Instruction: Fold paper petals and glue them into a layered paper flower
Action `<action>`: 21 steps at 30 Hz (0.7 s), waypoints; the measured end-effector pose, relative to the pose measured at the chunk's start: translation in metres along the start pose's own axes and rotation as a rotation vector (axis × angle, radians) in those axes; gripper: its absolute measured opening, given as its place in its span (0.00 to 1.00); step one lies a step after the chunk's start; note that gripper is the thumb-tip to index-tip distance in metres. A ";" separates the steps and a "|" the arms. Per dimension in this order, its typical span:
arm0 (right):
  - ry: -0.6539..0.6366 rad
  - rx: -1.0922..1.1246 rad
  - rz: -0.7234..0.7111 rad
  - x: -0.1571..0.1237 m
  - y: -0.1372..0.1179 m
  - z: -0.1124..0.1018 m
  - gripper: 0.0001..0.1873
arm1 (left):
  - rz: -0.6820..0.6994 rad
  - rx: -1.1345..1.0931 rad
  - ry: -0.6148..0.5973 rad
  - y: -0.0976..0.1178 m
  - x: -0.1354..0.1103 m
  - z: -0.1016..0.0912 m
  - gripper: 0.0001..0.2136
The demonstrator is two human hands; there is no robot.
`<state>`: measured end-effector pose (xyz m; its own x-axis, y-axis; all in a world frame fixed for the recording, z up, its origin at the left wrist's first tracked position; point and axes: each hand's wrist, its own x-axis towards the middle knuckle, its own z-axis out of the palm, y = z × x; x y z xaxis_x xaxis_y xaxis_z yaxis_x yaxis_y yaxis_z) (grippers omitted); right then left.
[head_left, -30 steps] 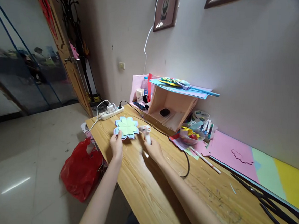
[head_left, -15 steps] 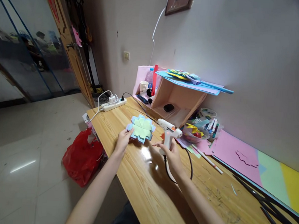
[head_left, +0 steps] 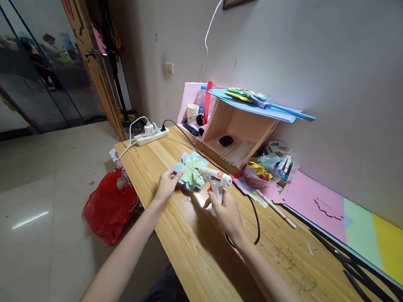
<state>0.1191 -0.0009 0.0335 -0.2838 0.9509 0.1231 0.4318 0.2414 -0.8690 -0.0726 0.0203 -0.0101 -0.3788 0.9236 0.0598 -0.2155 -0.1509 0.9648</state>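
My left hand (head_left: 167, 184) pinches the left edge of a layered paper flower (head_left: 190, 172), pale green on top with blue and lilac petals beneath. Wrapped round the handle of a white glue gun (head_left: 215, 181) is my right hand (head_left: 225, 211). The gun's nozzle points left, over the flower's right side; whether it touches the paper I cannot tell. A small red light glows on the gun's body. Its black cord hangs below the handle and loops on the wooden table (head_left: 196, 242).
A white power strip (head_left: 151, 137) lies at the table's far left corner. Behind stands a wooden box (head_left: 241, 135) topped with blue card. To the right are a plastic bowl (head_left: 259, 177) of paper scraps, a paper stick (head_left: 276, 209), coloured sheets (head_left: 324, 202) and large black scissors (head_left: 361, 270).
The glue gun has moved left and turned, bringing its nozzle over the flower. My right fingers have closed round its handle. The view has shifted slightly.
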 end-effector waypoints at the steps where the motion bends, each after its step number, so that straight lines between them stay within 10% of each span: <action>1: 0.004 -0.017 0.006 0.000 0.000 0.000 0.18 | 0.006 0.006 -0.002 0.000 0.000 0.000 0.20; 21: 0.009 -0.034 0.060 0.005 0.005 0.001 0.17 | -0.015 0.040 -0.038 0.004 -0.004 0.003 0.19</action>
<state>0.1191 0.0045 0.0291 -0.2491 0.9655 0.0760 0.4766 0.1906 -0.8582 -0.0692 0.0169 -0.0052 -0.3410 0.9385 0.0547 -0.1845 -0.1238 0.9750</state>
